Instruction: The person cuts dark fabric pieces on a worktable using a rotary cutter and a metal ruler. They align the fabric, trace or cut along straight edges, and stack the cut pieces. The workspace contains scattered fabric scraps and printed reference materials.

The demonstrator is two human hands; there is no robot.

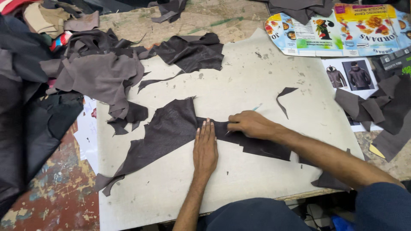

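A dark brown leather piece lies spread on a pale cutting board. My left hand rests flat on the leather, fingers together and pointing away from me. My right hand is closed around a thin tool with a light blue tip, pressed against the leather just right of my left fingertips. A narrow cut strip of leather runs under my right forearm. A small curved offcut lies apart on the board.
Heaps of dark leather scraps crowd the left and back of the table. A flattened colourful cardboard box and a printed sheet with jacket pictures lie at the back right, beside more scraps.
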